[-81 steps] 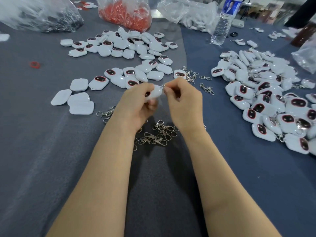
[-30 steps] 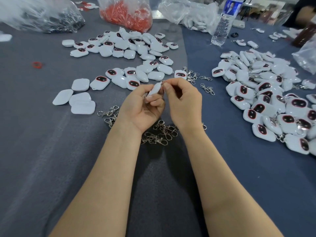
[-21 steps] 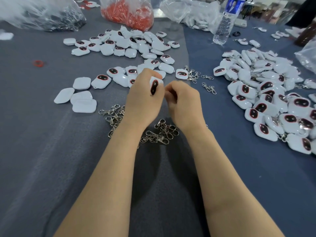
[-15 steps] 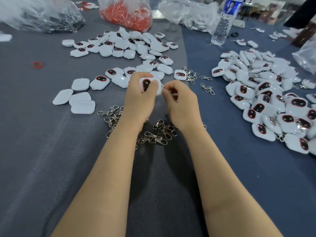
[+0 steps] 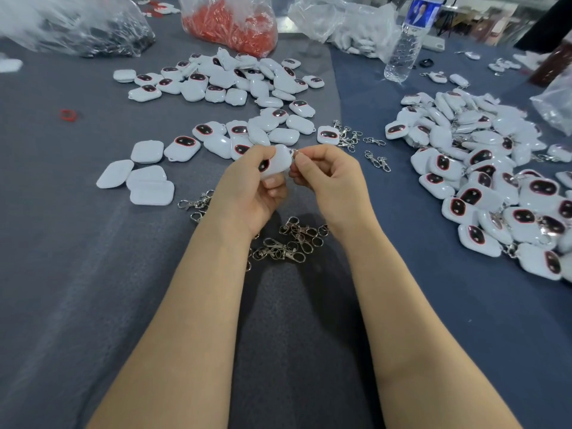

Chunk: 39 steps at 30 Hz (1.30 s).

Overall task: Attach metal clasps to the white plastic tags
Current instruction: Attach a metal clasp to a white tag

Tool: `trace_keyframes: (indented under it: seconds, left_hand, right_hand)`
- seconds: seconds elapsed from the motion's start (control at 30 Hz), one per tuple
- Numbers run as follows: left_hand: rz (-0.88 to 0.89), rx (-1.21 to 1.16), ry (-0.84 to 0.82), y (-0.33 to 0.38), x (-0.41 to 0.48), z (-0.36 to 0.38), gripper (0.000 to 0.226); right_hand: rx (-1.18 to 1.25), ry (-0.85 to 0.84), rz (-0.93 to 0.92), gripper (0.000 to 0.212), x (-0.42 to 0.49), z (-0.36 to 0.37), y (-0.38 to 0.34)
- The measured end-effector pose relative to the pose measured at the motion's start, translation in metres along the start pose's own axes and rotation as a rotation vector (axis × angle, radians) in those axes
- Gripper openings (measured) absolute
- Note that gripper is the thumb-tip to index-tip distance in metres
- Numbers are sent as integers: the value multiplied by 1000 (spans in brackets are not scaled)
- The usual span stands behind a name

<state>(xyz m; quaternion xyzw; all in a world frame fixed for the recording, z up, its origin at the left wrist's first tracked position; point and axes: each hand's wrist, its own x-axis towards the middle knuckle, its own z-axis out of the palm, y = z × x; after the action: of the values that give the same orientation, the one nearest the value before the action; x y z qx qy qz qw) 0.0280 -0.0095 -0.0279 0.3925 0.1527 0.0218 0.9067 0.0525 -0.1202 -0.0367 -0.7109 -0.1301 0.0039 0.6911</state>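
Your left hand (image 5: 250,188) holds one white tag (image 5: 277,161) above the grey bench (image 5: 77,274), thumb and fingers curled round it, with part of its dark, red-rimmed window showing beside the thumb. Your right hand (image 5: 329,178) pinches a small metal clasp (image 5: 296,153) between thumb and forefinger, right at the tag's upper corner; only a glint of metal shows, so you cannot tell whether it is already hooked on. Below your wrists lies a heap of loose clasps (image 5: 288,243), and a few more clasps (image 5: 376,157) lie just beyond your right hand. Ahead of your hands sits a scatter of bare tags (image 5: 235,85); to your right, a larger pile of tags (image 5: 495,181), several with clasps showing. At the far edge stand a bag of red parts (image 5: 229,23), a bag of dark parts (image 5: 77,26) and a water bottle (image 5: 405,41).
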Motion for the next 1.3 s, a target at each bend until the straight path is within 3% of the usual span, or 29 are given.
trace_keyframes:
  seconds: [0.2, 0.3, 0.57, 0.7, 0.8, 0.9, 1.0, 1.13, 1.3]
  left_hand:
    - [463, 725, 183, -4, -4, 3, 12]
    - [596, 867, 158, -5, -7, 3, 12]
    - [388, 788, -58, -32, -4, 53, 13]
    - [278, 784, -132, -69, 7, 111, 28]
    - [187, 818, -258, -109, 9, 157, 23]
    - [134, 901, -328, -142, 7, 187, 27]
    - [111, 930, -302, -161, 9, 200, 38]
    - [209, 817, -178, -152, 12, 195, 26]
    - [279, 524, 60, -101, 20, 155, 14]
  right_hand:
    - [-325, -25, -52, 23, 1, -6, 1]
    - [-402, -3, -1, 18, 1, -9, 1]
    - [-381, 122, 20, 16, -9, -56, -25]
    - [-406, 370, 42, 14, -23, -119, -33]
    - [-537, 622, 80, 15, -31, -163, -28]
    - [-645, 724, 188, 17, -37, -192, -19]
    - [-783, 783, 278, 30, -36, -204, -10]
    - [-897, 858, 110, 31, -31, -193, -11]
    - [-592, 623, -57, 18, -8, -131, -20]
